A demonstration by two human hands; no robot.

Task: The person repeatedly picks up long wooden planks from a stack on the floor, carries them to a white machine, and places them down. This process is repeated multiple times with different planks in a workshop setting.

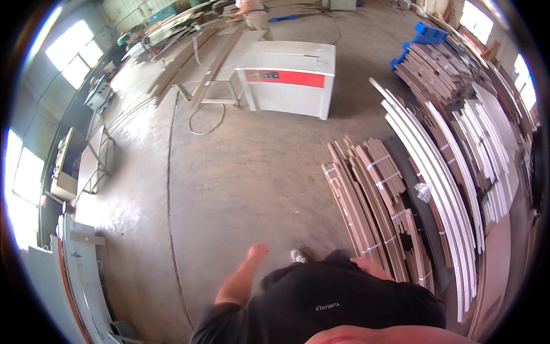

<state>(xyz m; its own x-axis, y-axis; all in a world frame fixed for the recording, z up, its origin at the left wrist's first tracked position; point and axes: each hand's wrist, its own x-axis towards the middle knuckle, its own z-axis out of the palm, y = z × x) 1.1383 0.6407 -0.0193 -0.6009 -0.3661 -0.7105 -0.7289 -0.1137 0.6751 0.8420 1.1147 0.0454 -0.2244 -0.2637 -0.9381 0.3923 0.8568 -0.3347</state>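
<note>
Over floor (pixel 240 189), left hand (pixel 259 251), right hand (pixel 361 264) perhaps touching shirt (pixel 349 292)

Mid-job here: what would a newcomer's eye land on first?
First, probably, the boxy white machine with a red front band, at upper centre on the grey floor. Next, the long white strips down the right side, beside strapped bundles of long brown boards. Low in the frame, the person's bare left hand shows against the floor.

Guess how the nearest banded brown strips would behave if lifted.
The banded brown strips would probably move as bundles, given the white bands. They may flex slightly, being long and slender, and seem unlikely to roll, looking flat.
</note>
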